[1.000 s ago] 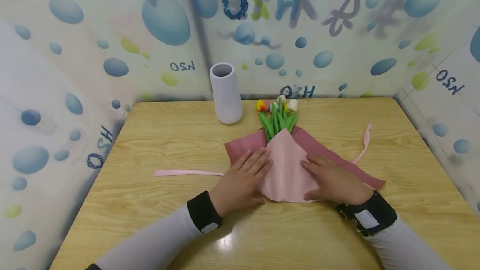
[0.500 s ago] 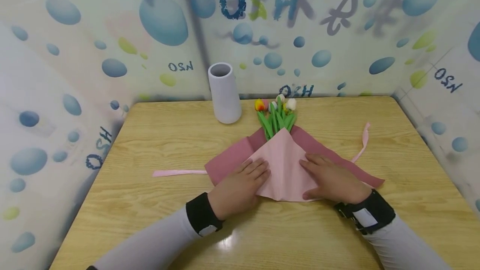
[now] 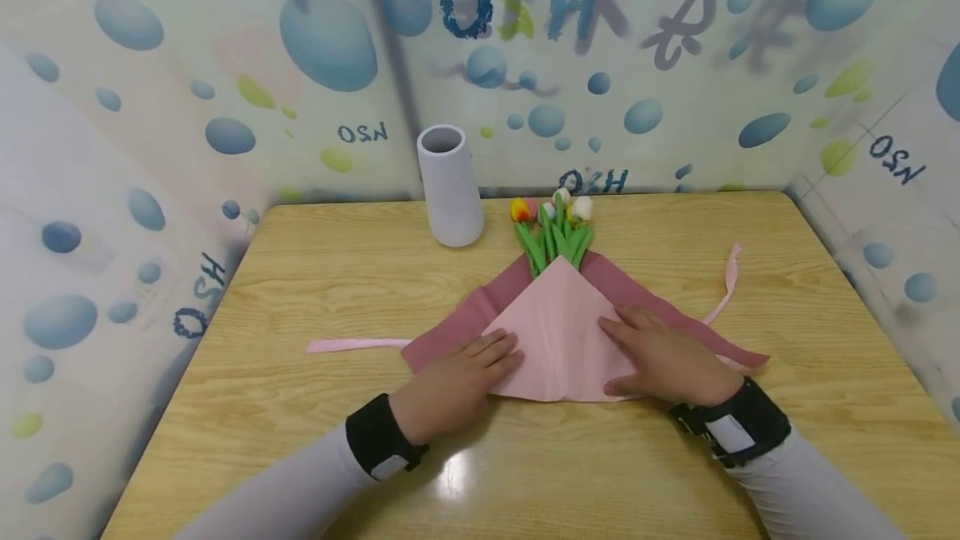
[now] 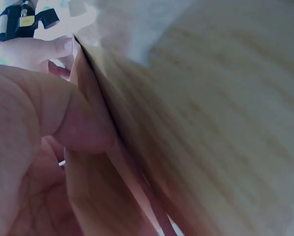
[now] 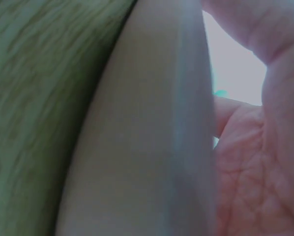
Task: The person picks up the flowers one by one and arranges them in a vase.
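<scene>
A sheet of wrapping paper (image 3: 558, 340), light pink on its front face with a dusky rose side, lies folded over the stems of a tulip bunch (image 3: 555, 236). The orange, pink and white heads and green leaves stick out past the paper's peak; the lower stems are hidden. My left hand (image 3: 457, 377) rests on the paper's left flap, fingers extended. In the left wrist view its thumb (image 4: 83, 123) touches the near paper edge. On the right side, my right hand (image 3: 671, 357) lies with fingers spread, pressing the pink fold.
A white vase (image 3: 452, 190) stands upright at the back, left of the flowers. Pink ribbon ends show on both sides, the left ribbon end (image 3: 348, 346) and the right ribbon end (image 3: 727, 286). A patterned backdrop (image 3: 337, 40) rises behind the wooden table (image 3: 300, 273).
My left hand has slid left and slightly down. The rose left flap has spread outward, and the pink front panel now lies wider and flatter. The right hand stays in place.
</scene>
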Action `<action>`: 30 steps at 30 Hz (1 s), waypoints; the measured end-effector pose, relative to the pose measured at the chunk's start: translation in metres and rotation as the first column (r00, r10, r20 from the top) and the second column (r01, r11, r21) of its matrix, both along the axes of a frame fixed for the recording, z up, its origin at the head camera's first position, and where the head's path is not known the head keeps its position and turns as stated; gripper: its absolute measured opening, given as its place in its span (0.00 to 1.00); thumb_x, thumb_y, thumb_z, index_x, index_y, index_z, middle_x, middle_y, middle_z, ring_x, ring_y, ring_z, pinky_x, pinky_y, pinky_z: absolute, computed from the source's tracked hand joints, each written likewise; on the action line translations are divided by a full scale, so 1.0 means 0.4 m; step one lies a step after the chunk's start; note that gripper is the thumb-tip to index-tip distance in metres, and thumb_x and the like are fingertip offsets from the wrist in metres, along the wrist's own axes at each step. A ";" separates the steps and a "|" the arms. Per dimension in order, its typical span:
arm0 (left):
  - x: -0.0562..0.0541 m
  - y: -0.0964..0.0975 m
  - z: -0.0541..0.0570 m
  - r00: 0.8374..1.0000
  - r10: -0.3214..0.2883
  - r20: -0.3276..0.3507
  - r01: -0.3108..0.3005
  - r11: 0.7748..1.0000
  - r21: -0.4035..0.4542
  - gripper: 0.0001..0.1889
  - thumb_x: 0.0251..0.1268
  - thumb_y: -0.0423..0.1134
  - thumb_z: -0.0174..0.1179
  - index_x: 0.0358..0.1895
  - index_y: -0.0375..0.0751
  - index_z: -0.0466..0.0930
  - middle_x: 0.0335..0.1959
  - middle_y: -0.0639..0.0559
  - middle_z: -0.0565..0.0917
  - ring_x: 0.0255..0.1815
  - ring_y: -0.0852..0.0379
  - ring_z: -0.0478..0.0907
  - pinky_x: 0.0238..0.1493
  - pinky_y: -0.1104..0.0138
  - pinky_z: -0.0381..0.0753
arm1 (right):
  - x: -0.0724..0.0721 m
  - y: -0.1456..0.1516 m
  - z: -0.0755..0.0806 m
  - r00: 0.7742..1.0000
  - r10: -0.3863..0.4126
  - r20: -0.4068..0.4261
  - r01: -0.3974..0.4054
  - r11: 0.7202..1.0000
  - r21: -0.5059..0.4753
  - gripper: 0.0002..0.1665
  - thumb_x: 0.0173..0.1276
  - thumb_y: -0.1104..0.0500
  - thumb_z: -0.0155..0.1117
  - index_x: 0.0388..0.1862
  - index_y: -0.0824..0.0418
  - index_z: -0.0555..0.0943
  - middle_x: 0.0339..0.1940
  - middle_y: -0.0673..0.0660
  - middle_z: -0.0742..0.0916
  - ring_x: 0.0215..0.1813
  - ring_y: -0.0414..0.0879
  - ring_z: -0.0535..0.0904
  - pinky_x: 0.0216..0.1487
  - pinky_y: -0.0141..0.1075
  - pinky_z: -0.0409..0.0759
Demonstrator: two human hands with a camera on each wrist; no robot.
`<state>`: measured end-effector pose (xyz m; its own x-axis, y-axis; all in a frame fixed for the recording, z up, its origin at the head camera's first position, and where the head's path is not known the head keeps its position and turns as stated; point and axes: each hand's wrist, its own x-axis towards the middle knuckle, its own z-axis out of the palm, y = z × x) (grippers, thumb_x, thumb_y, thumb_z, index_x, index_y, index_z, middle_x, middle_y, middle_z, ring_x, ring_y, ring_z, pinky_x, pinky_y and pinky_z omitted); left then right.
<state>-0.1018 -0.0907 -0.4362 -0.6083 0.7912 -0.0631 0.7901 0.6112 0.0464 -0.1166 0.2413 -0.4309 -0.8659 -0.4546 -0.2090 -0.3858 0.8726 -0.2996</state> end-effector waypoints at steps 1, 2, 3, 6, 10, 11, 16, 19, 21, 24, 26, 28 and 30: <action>0.001 -0.002 -0.001 1.000 0.005 0.009 -0.005 1.000 -0.002 0.30 0.75 0.38 0.60 0.78 0.44 0.68 0.80 0.45 0.68 0.82 0.48 0.62 0.78 0.55 0.67 | 0.000 0.000 0.000 1.000 -0.005 -0.001 0.005 1.000 0.001 0.55 0.58 0.34 0.77 0.78 0.59 0.71 0.79 0.70 0.70 0.78 0.67 0.67 0.71 0.62 0.73; 0.002 -0.003 -0.002 1.000 0.011 0.019 -0.011 1.000 -0.004 0.30 0.75 0.37 0.59 0.78 0.45 0.68 0.80 0.46 0.68 0.82 0.48 0.62 0.78 0.55 0.67 | 0.000 0.000 0.001 1.000 -0.007 -0.004 0.007 1.000 0.001 0.55 0.59 0.33 0.77 0.78 0.58 0.71 0.79 0.70 0.70 0.77 0.67 0.67 0.70 0.62 0.74; 0.003 -0.004 -0.004 0.999 0.017 0.027 -0.017 1.000 -0.010 0.29 0.76 0.38 0.59 0.78 0.45 0.68 0.80 0.46 0.68 0.82 0.48 0.62 0.78 0.55 0.67 | 0.000 0.000 0.001 1.000 -0.012 -0.003 0.012 1.000 0.001 0.54 0.59 0.33 0.76 0.78 0.58 0.71 0.79 0.70 0.70 0.77 0.67 0.67 0.69 0.63 0.74; 0.008 -0.007 -0.008 0.997 0.037 0.068 -0.036 0.999 -0.017 0.29 0.76 0.38 0.57 0.79 0.46 0.67 0.81 0.46 0.67 0.83 0.49 0.62 0.79 0.56 0.66 | -0.002 0.000 0.002 1.000 -0.019 -0.005 0.019 1.000 0.002 0.53 0.62 0.33 0.74 0.78 0.58 0.71 0.79 0.70 0.70 0.77 0.67 0.68 0.69 0.63 0.75; 0.011 -0.012 -0.013 0.991 0.050 0.122 -0.048 0.999 -0.013 0.30 0.75 0.38 0.56 0.78 0.45 0.68 0.80 0.46 0.67 0.82 0.49 0.63 0.79 0.56 0.65 | -0.005 0.002 0.003 1.000 -0.020 -0.019 0.020 1.000 0.002 0.52 0.64 0.33 0.72 0.78 0.60 0.70 0.78 0.69 0.72 0.76 0.65 0.69 0.69 0.62 0.75; 0.011 -0.013 -0.014 0.989 0.052 0.138 -0.051 0.999 -0.011 0.30 0.74 0.38 0.56 0.78 0.45 0.68 0.81 0.46 0.67 0.82 0.48 0.62 0.80 0.56 0.65 | -0.006 0.003 0.003 1.000 -0.020 -0.023 0.020 1.000 0.000 0.51 0.64 0.33 0.72 0.78 0.60 0.71 0.77 0.69 0.72 0.76 0.65 0.70 0.69 0.61 0.75; -0.001 -0.018 -0.017 0.970 0.058 0.236 -0.062 0.998 0.009 0.32 0.74 0.45 0.57 0.79 0.45 0.66 0.82 0.46 0.63 0.84 0.49 0.59 0.81 0.55 0.63 | -0.008 0.006 0.003 0.999 -0.016 -0.028 0.016 1.000 -0.005 0.51 0.63 0.34 0.74 0.77 0.60 0.72 0.76 0.68 0.74 0.76 0.65 0.71 0.68 0.60 0.77; -0.014 -0.019 -0.015 0.962 0.054 0.267 -0.065 0.997 0.034 0.31 0.78 0.51 0.57 0.78 0.42 0.68 0.82 0.45 0.65 0.83 0.48 0.60 0.80 0.54 0.63 | -0.009 0.008 0.003 1.000 -0.016 -0.021 0.016 1.000 -0.009 0.52 0.61 0.35 0.76 0.77 0.60 0.72 0.76 0.68 0.74 0.75 0.65 0.72 0.68 0.60 0.77; -0.024 -0.019 -0.013 0.958 0.059 0.280 -0.076 0.996 0.050 0.30 0.79 0.51 0.57 0.76 0.40 0.70 0.81 0.43 0.66 0.83 0.47 0.61 0.80 0.55 0.63 | -0.011 0.010 0.004 1.000 -0.012 -0.018 0.012 1.000 -0.012 0.53 0.60 0.36 0.77 0.77 0.61 0.72 0.75 0.68 0.75 0.74 0.64 0.72 0.68 0.60 0.77; -0.038 -0.019 -0.013 0.955 0.094 0.283 -0.117 0.991 0.068 0.30 0.77 0.50 0.60 0.74 0.38 0.72 0.79 0.41 0.69 0.81 0.46 0.65 0.79 0.55 0.66 | -0.014 0.014 0.002 1.000 -0.016 0.000 0.016 1.000 -0.017 0.55 0.57 0.38 0.80 0.77 0.61 0.71 0.76 0.67 0.75 0.75 0.63 0.71 0.70 0.59 0.76; -0.044 -0.020 -0.013 0.949 0.134 0.286 -0.158 0.985 0.063 0.33 0.74 0.52 0.63 0.75 0.38 0.71 0.78 0.41 0.69 0.80 0.45 0.65 0.78 0.55 0.68 | -0.016 0.016 0.000 1.000 -0.013 0.010 0.014 1.000 -0.019 0.57 0.55 0.38 0.82 0.78 0.61 0.70 0.76 0.67 0.74 0.75 0.63 0.70 0.70 0.59 0.75; -0.049 -0.019 -0.015 0.945 0.167 0.281 -0.192 0.979 0.063 0.36 0.70 0.54 0.66 0.75 0.39 0.70 0.78 0.40 0.70 0.79 0.45 0.66 0.77 0.55 0.69 | -0.019 0.018 -0.001 1.000 -0.015 0.022 0.016 1.000 -0.021 0.59 0.53 0.39 0.83 0.78 0.60 0.69 0.76 0.66 0.74 0.75 0.63 0.70 0.71 0.59 0.74; -0.053 -0.019 -0.016 0.938 0.195 0.286 -0.220 0.973 0.061 0.40 0.68 0.56 0.68 0.77 0.40 0.68 0.78 0.41 0.70 0.80 0.45 0.66 0.78 0.55 0.68 | -0.020 0.021 0.000 1.000 -0.015 0.026 0.015 1.000 -0.024 0.60 0.52 0.39 0.84 0.79 0.60 0.69 0.76 0.66 0.74 0.74 0.62 0.70 0.71 0.59 0.74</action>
